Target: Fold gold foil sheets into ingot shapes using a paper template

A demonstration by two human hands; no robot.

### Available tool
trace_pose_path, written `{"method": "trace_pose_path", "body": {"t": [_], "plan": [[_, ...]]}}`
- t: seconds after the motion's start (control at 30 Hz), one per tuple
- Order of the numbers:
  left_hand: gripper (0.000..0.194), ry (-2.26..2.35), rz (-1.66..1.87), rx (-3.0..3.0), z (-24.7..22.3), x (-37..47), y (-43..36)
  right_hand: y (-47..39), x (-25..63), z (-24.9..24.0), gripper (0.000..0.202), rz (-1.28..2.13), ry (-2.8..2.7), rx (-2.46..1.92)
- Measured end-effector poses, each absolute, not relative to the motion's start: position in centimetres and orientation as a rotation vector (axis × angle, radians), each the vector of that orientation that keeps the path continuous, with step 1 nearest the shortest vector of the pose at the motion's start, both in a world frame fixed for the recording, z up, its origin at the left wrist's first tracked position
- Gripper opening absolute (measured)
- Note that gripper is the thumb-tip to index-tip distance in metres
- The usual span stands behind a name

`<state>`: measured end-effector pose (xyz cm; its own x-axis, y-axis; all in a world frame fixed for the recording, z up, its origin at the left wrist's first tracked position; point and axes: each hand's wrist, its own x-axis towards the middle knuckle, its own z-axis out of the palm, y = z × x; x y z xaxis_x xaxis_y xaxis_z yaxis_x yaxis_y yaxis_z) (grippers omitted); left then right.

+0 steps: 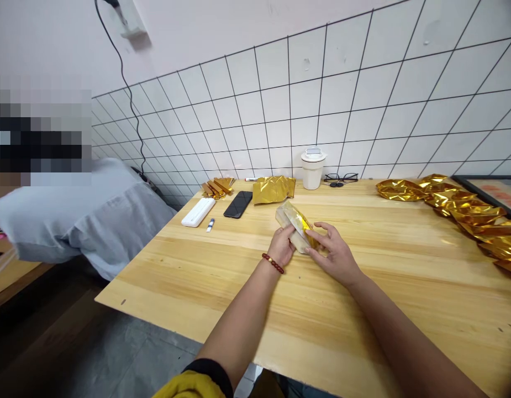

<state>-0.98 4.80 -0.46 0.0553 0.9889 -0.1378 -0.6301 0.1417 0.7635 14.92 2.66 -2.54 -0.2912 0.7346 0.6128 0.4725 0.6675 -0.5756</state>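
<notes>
Gold side: your right hand (333, 255) has its fingers apart, tips against the packet (297, 222).
Pale side: your left hand (281, 246) has its fingers closed on the packet's near-left edge.
Packet: it lies between your hands, just beyond your palms, its long axis slanting from far left to near right; both hands touch it.
Wrist: your left one wears a beaded bracelet (273, 263).
Desk (189, 276): beyond the packet sit a folded gold sheet (272, 190) and a phone (238, 204); a white cup (312, 170) stands near the wall (272, 110).
</notes>
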Motion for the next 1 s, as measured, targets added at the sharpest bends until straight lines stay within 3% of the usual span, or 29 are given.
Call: {"method": "trace_pose_path", "body": {"t": [0.17,0.4,0.73,0.87,1.0], "plan": [[0.031,0.774,1.358,0.58,-0.5,-1.0,4.6,2.4,15.1,-2.1,0.039,0.385,-1.898,-0.952],[0.038,0.789,1.379,0.567,-0.4,-1.0,4.6,3.0,15.0,-2.2,0.07,0.522,-1.628,-1.186],[0.045,0.817,1.266,0.706,-0.6,-0.5,4.0,3.6,14.9,-2.6,0.035,0.977,-1.428,-1.061],[0.046,0.789,1.276,0.733,-0.4,-0.4,3.8,3.4,14.9,-2.6,0.031,0.987,-1.45,-1.044],[0.044,0.813,1.29,0.719,-0.4,-0.3,3.8,2.9,14.7,-1.9,0.027,0.792,-1.537,-1.066]]}}
